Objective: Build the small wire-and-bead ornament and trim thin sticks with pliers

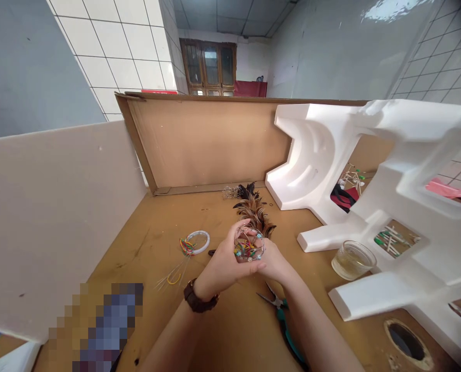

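Observation:
My left hand (224, 261), with a dark watch at its wrist, wraps round the side of a wire ring with small beads and colourful threads (249, 247). On the other side my right hand (272, 261) is against the same ring, its fingers mostly hidden behind it. Brown and black feathers (255, 209) lie just beyond my hands. To the left on the table rests a whitish ring (202, 242) with colourful threads and thin wires beside it. Pliers with teal handles (282, 320) lie next to my right forearm.
White foam packing (319, 232) stands on the right, with a glass bowl (353, 261) beside it. A cardboard wall (210, 142) closes off the back. A round hole (406, 341) is at the lower right. A pixelated object (112, 325) lies at the lower left.

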The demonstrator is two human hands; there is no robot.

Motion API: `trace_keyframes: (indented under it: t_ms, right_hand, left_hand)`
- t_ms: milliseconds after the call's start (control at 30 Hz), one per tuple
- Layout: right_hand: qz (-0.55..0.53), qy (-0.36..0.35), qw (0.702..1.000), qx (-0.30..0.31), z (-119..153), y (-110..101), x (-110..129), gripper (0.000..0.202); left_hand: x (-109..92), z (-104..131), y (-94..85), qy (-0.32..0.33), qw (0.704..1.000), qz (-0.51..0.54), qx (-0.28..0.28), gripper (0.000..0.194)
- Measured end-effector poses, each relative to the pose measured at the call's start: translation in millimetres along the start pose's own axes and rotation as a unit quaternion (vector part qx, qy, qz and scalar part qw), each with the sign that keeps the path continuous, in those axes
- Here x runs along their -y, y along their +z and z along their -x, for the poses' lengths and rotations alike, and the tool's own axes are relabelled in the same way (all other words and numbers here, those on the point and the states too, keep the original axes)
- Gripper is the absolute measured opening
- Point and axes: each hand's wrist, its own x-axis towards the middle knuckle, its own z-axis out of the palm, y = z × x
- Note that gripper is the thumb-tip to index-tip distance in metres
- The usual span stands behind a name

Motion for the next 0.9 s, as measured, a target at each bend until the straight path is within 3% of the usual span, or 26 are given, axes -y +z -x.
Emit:
trace_keyframes:
  t_ms: [167, 267, 433, 600, 767, 900]
  right_hand:
    - [0.036, -0.032, 0.998, -0.043, -2, 4, 6, 0.024]
    - [0.036, -0.054, 0.997, -0.050, 1, 3, 9, 0.023]
    - [0.015, -0.054, 0.998, 0.006, 3, 8, 8, 0.019]
    - [-0.014, -0.066, 0.998, -0.018, 1, 12, 13, 0.023]
    - [-0.010, -0.048, 0.999, -0.018, 2, 10, 19, 0.020]
    - [0.051, -0.002, 0.997, -0.054, 3, 13, 21, 0.022]
  left_hand:
    - [-2, -1, -5.6, 0.082, 0.988, -0.118, -0.054, 0.060]
    - [-5, -1, -6.1, 0.106, 0.988, -0.099, -0.042, 0.059]
    - [-11, 1, -4.4, 0.097, 0.994, -0.056, -0.011, 0.041]
    - [-11, 1, -5.4, 0.114, 0.992, -0.047, -0.023, 0.032]
    - [-9, 3, -5.9, 0.106, 0.989, -0.089, -0.062, 0.047]
    - [-9, 3, -3.3, 0.117, 0.978, -0.131, -0.116, 0.057]
